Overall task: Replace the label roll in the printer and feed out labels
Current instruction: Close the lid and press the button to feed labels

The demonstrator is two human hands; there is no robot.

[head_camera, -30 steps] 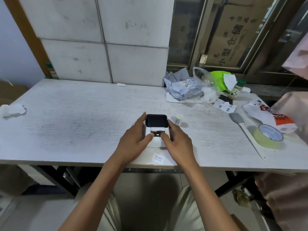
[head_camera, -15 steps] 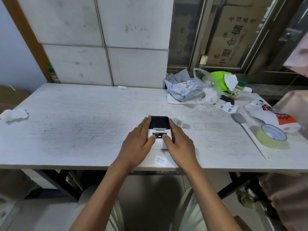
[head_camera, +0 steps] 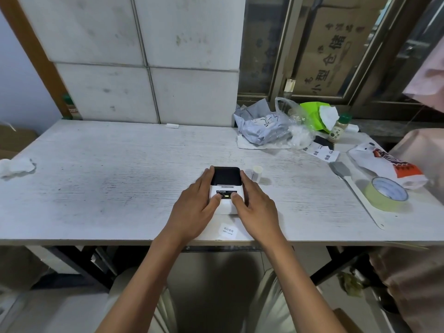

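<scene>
Printer lies near the desk front edge, long axis pointing away from the person. Left hand and right hand clasp its sides, both thumbs on the front panel; a printed label lies just before it.

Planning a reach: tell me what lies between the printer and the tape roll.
Head view: a small white roll beside the printer, then a grey-headed brush just before the tape roll.

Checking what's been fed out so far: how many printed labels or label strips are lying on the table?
2: a single label reading "welcome" at the table's near edge between the wrists, and a label strip far right by the bags. Others may hide under clutter.
</scene>
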